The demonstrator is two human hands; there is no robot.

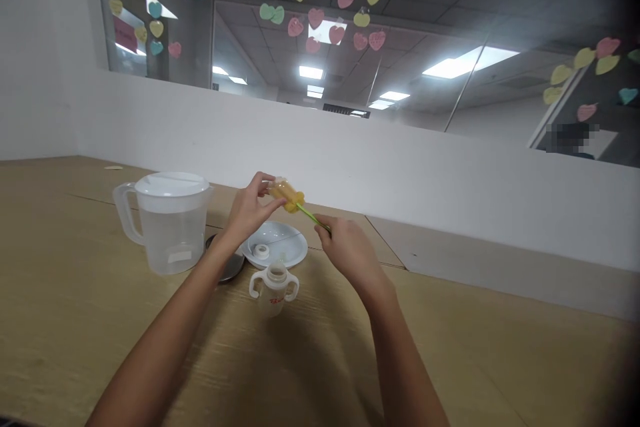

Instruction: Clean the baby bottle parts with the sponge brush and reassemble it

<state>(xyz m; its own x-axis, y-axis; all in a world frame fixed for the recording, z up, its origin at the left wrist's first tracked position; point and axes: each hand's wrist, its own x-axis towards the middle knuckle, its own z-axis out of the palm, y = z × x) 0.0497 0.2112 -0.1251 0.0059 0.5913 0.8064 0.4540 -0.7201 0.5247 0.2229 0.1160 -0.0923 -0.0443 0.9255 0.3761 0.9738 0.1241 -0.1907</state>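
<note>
My left hand (pixel 253 205) is closed round a small clear cap (pixel 278 184), holding it tilted above the table. A yellow sponge-headed brush (pixel 295 201) sits at the cap's mouth, and part of the yellow shows through its wall. My right hand (pixel 350 250) grips the brush's thin green handle (pixel 311 215). Below the hands, an uncapped baby bottle (pixel 273 299) with two white side handles and red print stands upright. Behind it, a white bowl (pixel 295 255) holds a white ring (pixel 261 251) and something clear that I cannot make out.
A lidded translucent pitcher (pixel 173 230) stands on the left of the wooden table (pixel 75 320). Partly behind my left forearm lies a dark metal dish (pixel 233 269). A low white wall (pixel 320 153) with a window above it borders the table's far side.
</note>
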